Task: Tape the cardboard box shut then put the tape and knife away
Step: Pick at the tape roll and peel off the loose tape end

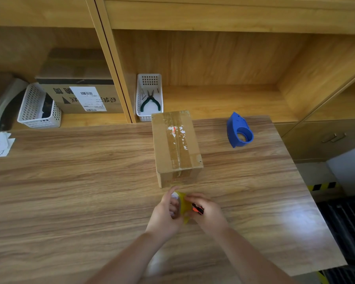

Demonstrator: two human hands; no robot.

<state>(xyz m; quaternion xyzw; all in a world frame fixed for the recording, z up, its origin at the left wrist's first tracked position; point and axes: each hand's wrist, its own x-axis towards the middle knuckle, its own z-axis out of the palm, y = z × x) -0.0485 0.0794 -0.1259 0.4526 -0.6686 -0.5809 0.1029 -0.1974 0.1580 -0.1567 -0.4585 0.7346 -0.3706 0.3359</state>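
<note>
A closed cardboard box [175, 147] stands on the wooden table [70, 191], with brownish tape along its top seam and down its near face. Just in front of the box, my left hand [166, 214] holds a yellowish tape roll [182, 202] upright. My right hand [208, 212] grips an orange and black knife [197, 209] pressed against the roll's right side. Both hands touch the roll. The knife's blade is hidden by the roll and my fingers.
A blue tape dispenser [239, 131] lies on the table to the right of the box. Behind the box a white basket [149, 80] on the shelf holds green pliers [150, 101]. Another white basket [36, 108] and a labelled carton [80, 93] sit at the left.
</note>
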